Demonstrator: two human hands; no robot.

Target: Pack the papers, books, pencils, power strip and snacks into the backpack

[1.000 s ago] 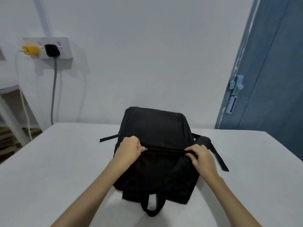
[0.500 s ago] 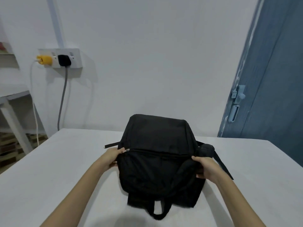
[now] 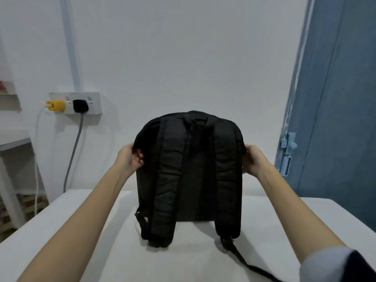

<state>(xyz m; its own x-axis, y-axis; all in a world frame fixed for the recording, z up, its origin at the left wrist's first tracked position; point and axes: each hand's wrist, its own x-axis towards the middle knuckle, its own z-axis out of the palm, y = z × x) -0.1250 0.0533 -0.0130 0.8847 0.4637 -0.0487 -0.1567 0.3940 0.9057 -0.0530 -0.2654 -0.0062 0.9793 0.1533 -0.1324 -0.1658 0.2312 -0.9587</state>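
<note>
Black fabric backpack (image 3: pixel 189 169) stood upright on white table (image 3: pixel 81 231), straps facing camera; left hand (image 3: pixel 131 157) on its left side, right hand (image 3: pixel 253 159) on its right; white wall socket strip (image 3: pixel 81 102) behind-left.

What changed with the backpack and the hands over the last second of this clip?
The black backpack went from lying flat on the white table to standing upright, shoulder straps facing the camera. The left hand and right hand left the zipper line and now grip the bag's upper sides. The camera tilted up. The wall socket with its plugs and the blue door are unchanged.
</note>
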